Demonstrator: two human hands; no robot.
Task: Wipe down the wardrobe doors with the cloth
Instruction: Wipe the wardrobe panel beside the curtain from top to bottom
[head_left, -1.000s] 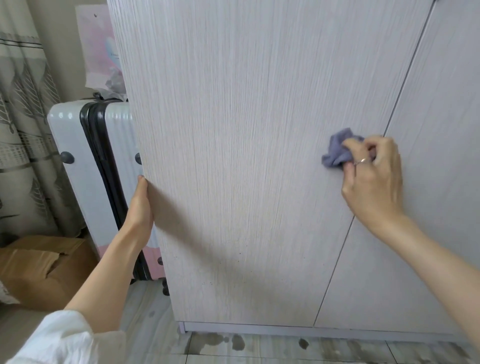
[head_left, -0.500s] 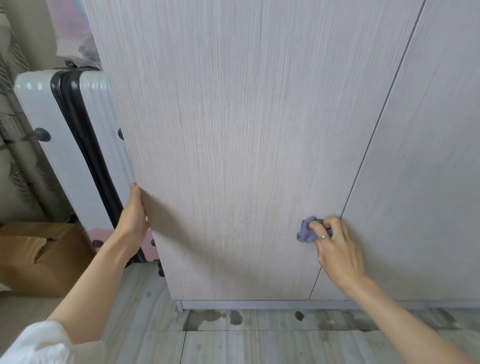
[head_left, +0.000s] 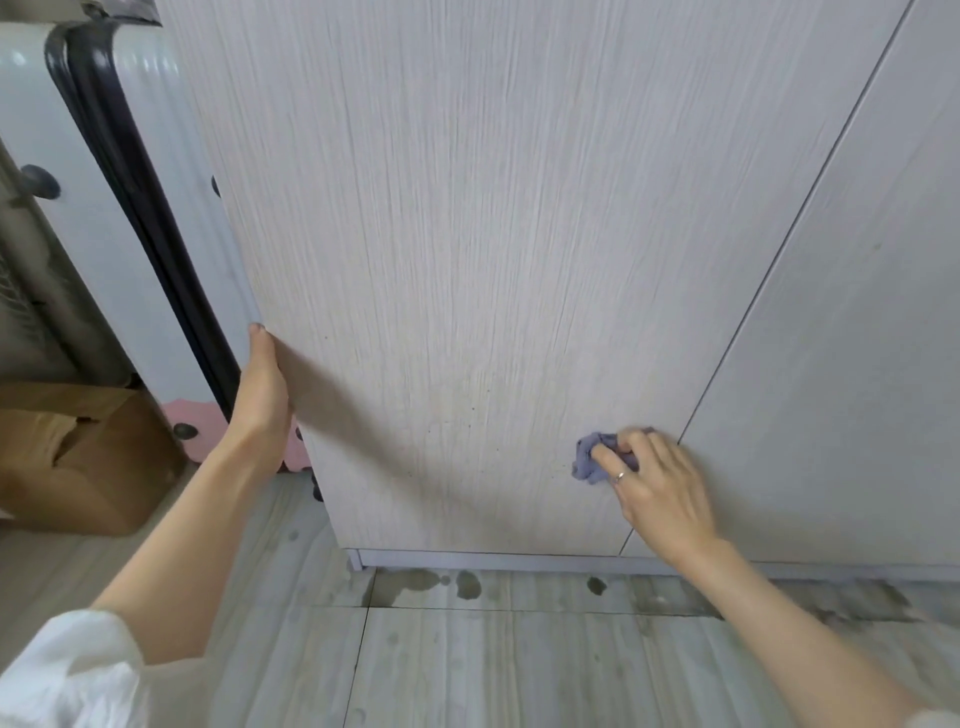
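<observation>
Two pale wood-grain wardrobe doors fill the view: the left door (head_left: 467, 249) and the right door (head_left: 852, 338), with a thin seam between them. My right hand (head_left: 657, 486) grips a bunched purple cloth (head_left: 589, 460) and presses it against the lower right part of the left door, close to the seam. My left hand (head_left: 262, 395) holds the left door's outer edge low down, thumb on the front face, fingers hidden behind the edge.
A white suitcase with a black band (head_left: 130, 218) stands left of the wardrobe. A brown cardboard box (head_left: 67, 457) sits on the floor beside it. The grey tiled floor (head_left: 467, 649) has dark wet spots below the wardrobe base.
My right hand has carried the cloth down the left door from mid height to near the bottom. The view has tilted downward. My left hand stays on the door edge.
</observation>
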